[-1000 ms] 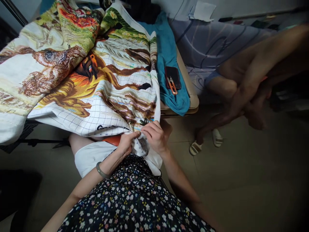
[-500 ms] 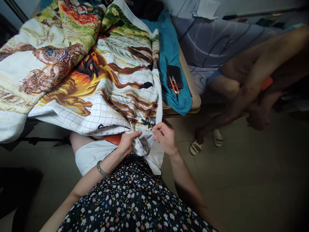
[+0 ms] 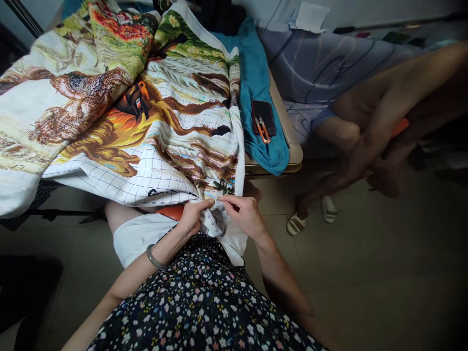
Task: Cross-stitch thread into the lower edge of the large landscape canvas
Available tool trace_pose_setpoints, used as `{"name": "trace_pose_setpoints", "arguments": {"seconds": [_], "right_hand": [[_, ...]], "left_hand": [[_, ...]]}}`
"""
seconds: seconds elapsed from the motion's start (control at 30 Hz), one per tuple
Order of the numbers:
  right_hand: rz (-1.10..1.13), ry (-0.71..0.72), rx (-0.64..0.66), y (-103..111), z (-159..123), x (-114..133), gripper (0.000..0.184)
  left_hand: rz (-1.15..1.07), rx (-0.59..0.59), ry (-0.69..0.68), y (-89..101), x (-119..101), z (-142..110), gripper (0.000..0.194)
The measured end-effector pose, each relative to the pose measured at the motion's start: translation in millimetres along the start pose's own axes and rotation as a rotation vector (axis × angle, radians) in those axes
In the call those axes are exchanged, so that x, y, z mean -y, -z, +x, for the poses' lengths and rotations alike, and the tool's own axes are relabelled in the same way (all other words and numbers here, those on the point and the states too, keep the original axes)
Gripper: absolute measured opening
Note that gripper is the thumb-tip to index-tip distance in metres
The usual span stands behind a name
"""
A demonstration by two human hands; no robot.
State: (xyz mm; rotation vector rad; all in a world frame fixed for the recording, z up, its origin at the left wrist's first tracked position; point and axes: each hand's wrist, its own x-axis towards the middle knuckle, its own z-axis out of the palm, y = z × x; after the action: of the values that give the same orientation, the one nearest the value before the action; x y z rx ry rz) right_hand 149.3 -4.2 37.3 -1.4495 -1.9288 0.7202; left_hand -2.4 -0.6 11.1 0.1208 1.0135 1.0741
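Note:
A large cross-stitch cloth (image 3: 183, 117), partly stitched in browns, orange and green over a printed grid, drapes from the table down to my lap. At its near lower edge, my left hand (image 3: 192, 214) grips the fabric, thumb on top and fingers underneath. Just to the right, my right hand (image 3: 244, 213) is closed in a pinch, its fingertips close to the cloth beside my left thumb. Whatever sits in that pinch is too small to make out. The white border of the cloth hangs below both hands.
Orange-handled thread snips (image 3: 262, 130) lie on a dark phone (image 3: 263, 117), both on a teal cloth (image 3: 252, 58) at the table's right edge (image 3: 295, 151). A seated person (image 3: 365, 131) with bare legs and sandals is on the right, beside a patterned bed cover (image 3: 310, 73).
My right hand has moved left, its fingertips now nearer my left thumb. My left hand keeps its grip on the cloth in the same place.

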Motion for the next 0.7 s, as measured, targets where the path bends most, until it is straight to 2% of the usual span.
{"name": "trace_pose_setpoints", "arguments": {"seconds": [0.13,0.27,0.37,0.43,0.5,0.53,0.57,0.6,0.7], "right_hand": [[-0.114,0.021,-0.011,-3,0,5,0.025],[-0.238,-0.023,-0.03,-15,-3,16,0.023],[-0.09,-0.057,-0.094,-18,-2,11,0.021],[0.093,-0.119,-0.29,-15,3,-7,0.023],[0.257,-0.253,-0.589,-12,9,-31,0.024],[0.347,-0.344,-0.681,-11,13,-44,0.027],[0.461,-0.433,-0.634,-13,15,-54,0.029],[0.573,-0.497,-0.479,-17,16,-62,0.031],[0.812,-0.548,-0.149,-35,15,-71,0.033]], "left_hand": [[0.004,0.013,0.015,1.6,2,3,0.036],[0.003,-0.02,-0.018,2.0,5,4,0.038],[0.004,-0.025,-0.044,1.3,4,2,0.04],[0.001,-0.012,-0.037,0.8,3,1,0.041],[-0.006,-0.004,-0.017,0.4,2,1,0.042],[-0.009,-0.002,-0.007,0.4,2,1,0.043],[-0.01,-0.001,0.001,0.5,2,1,0.043],[-0.01,0.0,0.005,0.9,2,2,0.043],[-0.001,0.0,-0.005,3.1,5,5,0.043]]}}
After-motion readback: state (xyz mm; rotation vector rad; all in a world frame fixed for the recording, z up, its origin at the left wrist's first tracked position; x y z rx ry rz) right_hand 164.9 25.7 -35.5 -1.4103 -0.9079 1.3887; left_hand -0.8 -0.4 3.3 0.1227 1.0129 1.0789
